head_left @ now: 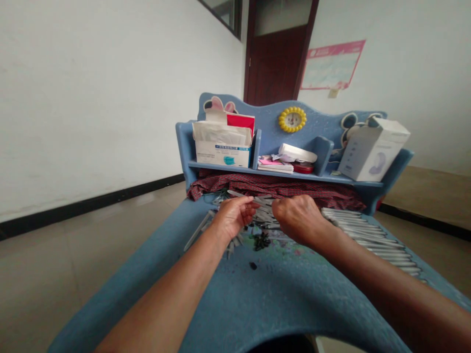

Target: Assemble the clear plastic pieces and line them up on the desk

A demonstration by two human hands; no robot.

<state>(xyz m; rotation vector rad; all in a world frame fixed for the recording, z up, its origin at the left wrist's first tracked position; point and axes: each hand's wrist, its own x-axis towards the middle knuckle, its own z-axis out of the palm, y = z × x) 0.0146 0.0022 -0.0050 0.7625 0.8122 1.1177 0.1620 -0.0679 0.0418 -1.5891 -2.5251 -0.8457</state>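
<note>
My left hand [235, 215] is closed, thumb and fingers pinching a slim grey pen-like tube [235, 194] that sticks out past the fingertips. To its right, my right hand [297, 215] is curled with its back toward me; whatever its fingers hold is hidden. Between and behind both hands lies a loose pile of grey pen-like parts [265, 214]. Small black pieces [261, 240] sit in a heap just below it, with a single black piece [253, 265] apart nearer me. Beyond my right wrist, long grey pen-like tubes [371, 240] lie side by side in a row.
The blue desk [265, 299] has a raised shelf [221, 166] at its back. On it stand a face mask box [222, 152], a stack of papers [275, 165] and a white box [373, 149]. A checked cloth [228, 185] is bunched below the shelf.
</note>
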